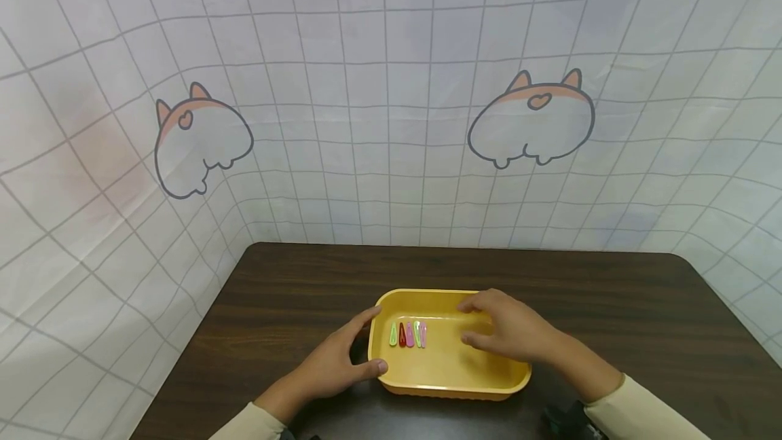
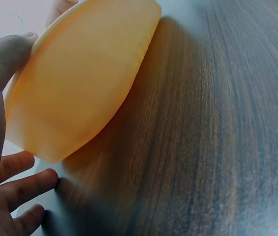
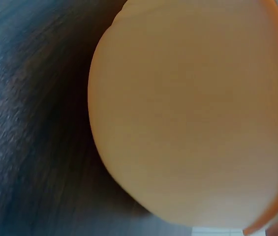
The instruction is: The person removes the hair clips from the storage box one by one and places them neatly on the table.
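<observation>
A yellow plastic tray stands on the table. Inside it, toward the left, several snap hair clips lie side by side in a row, coloured light green, red and pink. My left hand touches the tray's left end, thumb on the rim near the front corner and index finger by the back corner. Its other fingers spread beside the wall in the left wrist view. Above the tray's right half hovers my right hand, thumb and fingers apart, with nothing visible between them. Only the tray's outer wall fills most of the right wrist view.
The dark wood-grain table runs back to a white grid-patterned cloth with cartoon animal drawings, which also hangs along both sides. A black device sits by the right wrist.
</observation>
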{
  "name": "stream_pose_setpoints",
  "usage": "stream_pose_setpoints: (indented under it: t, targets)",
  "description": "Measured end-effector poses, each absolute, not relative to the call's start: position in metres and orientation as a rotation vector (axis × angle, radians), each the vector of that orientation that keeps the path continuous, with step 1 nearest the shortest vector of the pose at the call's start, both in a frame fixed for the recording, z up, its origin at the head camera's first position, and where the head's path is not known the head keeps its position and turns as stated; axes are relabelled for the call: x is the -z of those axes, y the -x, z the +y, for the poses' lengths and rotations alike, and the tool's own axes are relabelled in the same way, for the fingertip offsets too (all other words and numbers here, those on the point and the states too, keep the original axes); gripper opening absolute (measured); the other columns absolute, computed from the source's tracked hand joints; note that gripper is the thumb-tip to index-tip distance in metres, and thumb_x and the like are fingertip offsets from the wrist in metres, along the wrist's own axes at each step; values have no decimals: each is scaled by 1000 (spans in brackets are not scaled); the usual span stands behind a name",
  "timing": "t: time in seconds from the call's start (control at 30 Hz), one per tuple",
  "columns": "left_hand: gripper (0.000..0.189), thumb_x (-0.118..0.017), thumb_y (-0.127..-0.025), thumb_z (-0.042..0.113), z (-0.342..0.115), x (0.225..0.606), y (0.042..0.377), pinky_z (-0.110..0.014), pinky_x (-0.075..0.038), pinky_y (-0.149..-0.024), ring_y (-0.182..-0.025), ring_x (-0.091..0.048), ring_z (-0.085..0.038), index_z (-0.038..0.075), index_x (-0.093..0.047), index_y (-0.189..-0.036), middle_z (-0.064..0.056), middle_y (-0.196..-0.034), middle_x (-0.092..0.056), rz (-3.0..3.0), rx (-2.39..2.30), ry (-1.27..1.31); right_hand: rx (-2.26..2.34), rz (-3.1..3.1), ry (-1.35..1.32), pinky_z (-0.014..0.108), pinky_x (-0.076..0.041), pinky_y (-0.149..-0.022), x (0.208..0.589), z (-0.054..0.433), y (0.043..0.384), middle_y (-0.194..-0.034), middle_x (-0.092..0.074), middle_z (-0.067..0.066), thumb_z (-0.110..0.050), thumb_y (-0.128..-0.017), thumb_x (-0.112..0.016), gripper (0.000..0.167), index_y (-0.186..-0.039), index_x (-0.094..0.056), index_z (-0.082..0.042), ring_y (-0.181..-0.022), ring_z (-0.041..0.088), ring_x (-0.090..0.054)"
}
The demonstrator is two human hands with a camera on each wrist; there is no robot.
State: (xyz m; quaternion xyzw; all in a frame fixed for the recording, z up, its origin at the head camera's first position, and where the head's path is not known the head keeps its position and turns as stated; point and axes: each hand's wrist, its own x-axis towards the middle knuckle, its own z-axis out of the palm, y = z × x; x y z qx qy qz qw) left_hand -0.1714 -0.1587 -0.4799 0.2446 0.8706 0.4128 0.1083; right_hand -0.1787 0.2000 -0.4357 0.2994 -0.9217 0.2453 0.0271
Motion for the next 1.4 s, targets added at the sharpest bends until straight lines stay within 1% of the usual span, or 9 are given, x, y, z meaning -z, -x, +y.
stream_pose_setpoints:
  t: [0.17,0.43,0.73,1.07,1.2,1.4]
  targets:
    - [90,-75,-91,51,-158,480,172,-59,-38,-108,-133,-51,-22,32,-26,-163,1,-148,-51,2562,-1217,-729,-758,-2873,-949,48,-50,-98,436,193,182,-125,-66,-4,-41,-92,-77,46,-126,-70,-10,-117,22,-60]
    - [89,-75,-91,51,-157,478,172,-59,-38,-108,-133,-51,-22,32,-26,-162,1,-148,-51,2571,-1209,-730,-718,-2847,-1024,46,-50,-98,438,180,186,-120,-69,-3,-37,-92,-78,42,-123,-71,-9,-111,19,-63]
    - [88,-75,-91,50,-156,474,172,-59,-38,-109,-133,-51,-22,30,-27,-163,1,-148,-51,2568,-1205,-721,-637,-2820,-1070,42,-52,-93,441,169,190,-115,-70,-3,-36,-90,-78,39,-119,-72,-10,-106,18,-65]
    - [89,-75,-91,51,-156,475,172,-59,-38,-108,-133,-51,-23,30,-27,-163,0,-148,-51,2566,-1203,-725,-681,-2921,-1033,45,-49,-98,442,156,194,-118,-69,0,-35,-89,-79,43,-122,-71,-8,-113,21,-63]
    - [89,-74,-91,52,-156,476,172,-59,-38,-108,-133,-51,-23,30,-26,-163,0,-148,-51,2564,-1207,-730,-686,-2948,-1017,45,-48,-101,444,153,195,-119,-69,-1,-36,-89,-79,43,-123,-72,-10,-116,21,-61]
    - [88,-74,-92,53,-157,477,173,-59,-39,-107,-133,-51,-22,31,-26,-163,1,-148,-51,2558,-1213,-732,-708,-2936,-1015,45,-48,-100,447,148,197,-115,-70,-1,-35,-87,-80,41,-119,-73,-11,-115,22,-61]
